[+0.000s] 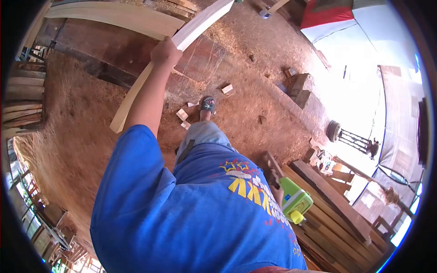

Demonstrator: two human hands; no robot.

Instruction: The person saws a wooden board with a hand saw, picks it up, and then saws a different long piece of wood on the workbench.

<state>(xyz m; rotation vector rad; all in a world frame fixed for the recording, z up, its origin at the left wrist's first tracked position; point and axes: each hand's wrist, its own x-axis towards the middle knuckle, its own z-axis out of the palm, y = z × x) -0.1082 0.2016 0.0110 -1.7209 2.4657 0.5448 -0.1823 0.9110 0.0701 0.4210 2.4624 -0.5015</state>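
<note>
My left hand [166, 52] is closed around a long, pale, curved wooden board [202, 25]. The board slants from the upper middle down past my forearm, and its lower end [120, 116] shows left of the arm. My right hand [277, 194] is only partly visible at the right side of my blue shirt. It is beside a lime-green plastic item [293, 196] with a yellow knob or cap; I cannot make out its kind or whether the fingers grip it. Wide pale curved boards [118, 18] lie on a dark wooden surface [109, 50] ahead.
Wood offcuts [227, 88] lie on the dirt floor near my sandalled foot [208, 104]. Long timbers [334, 200] are stacked at the right. More boards [23, 98] are piled at the far left. A concrete block [300, 91] stands ahead right, with bright tarpaulins beyond.
</note>
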